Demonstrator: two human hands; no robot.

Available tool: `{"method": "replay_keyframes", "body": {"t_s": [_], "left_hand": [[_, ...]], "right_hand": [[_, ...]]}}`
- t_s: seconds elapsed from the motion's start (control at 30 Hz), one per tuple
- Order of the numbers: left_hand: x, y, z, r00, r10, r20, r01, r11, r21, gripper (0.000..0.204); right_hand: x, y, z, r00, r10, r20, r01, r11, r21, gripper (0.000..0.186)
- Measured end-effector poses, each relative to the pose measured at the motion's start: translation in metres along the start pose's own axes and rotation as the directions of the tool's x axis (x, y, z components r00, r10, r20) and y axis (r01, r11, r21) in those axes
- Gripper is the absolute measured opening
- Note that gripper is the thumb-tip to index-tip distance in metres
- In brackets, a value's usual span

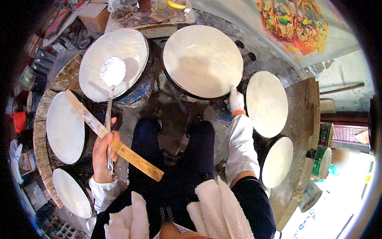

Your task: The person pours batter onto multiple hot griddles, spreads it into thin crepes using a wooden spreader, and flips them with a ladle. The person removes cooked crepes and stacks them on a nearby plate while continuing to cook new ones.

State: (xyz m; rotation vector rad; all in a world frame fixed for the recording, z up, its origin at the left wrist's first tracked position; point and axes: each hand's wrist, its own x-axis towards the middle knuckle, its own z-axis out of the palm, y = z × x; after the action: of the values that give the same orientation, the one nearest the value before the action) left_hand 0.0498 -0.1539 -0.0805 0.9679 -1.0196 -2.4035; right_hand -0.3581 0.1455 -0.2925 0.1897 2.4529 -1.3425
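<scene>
My bare left hand [105, 157] is closed around two things at once: a long metal ladle [109, 111] and a flat wooden strip [127, 151] that crosses it slantwise. The ladle's shiny bowl hangs over the upper left round griddle [131, 44], which has a pale layer on it. My right hand [236, 100], in a white glove with an orange band at the wrist, grips the lower right rim of the upper right griddle [197, 95]. A thin pale sheet [201, 59] covers that griddle and lies flat. The fingers beneath the rim are partly hidden.
More pale-coated round griddles stand in a curve: two at left, including one griddle [65, 127], and two at right, including another griddle [266, 104]. A brick-edged counter [41, 139] borders the left. Tins [322, 163] stand beyond the right board. A cluttered table [175, 18] is at the back.
</scene>
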Motion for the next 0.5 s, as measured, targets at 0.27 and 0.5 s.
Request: {"method": "replay_keyframes", "body": {"t_s": [0.27, 0.5], "left_hand": [[-0.022, -0.004, 0.012, 0.998, 0.003, 0.057, -0.004, 1.0, 0.022, 0.049], [-0.051, -0.009, 0.021, 0.999, 0.001, 0.051, 0.001, 0.999, -0.048, 0.051]], "right_hand": [[-0.097, -0.006, 0.148, 0.993, -0.036, 0.11, 0.022, 0.992, 0.126, 0.062], [-0.131, -0.059, 0.191, 0.911, -0.102, 0.4, -0.196, 0.746, 0.636, 0.05]]}}
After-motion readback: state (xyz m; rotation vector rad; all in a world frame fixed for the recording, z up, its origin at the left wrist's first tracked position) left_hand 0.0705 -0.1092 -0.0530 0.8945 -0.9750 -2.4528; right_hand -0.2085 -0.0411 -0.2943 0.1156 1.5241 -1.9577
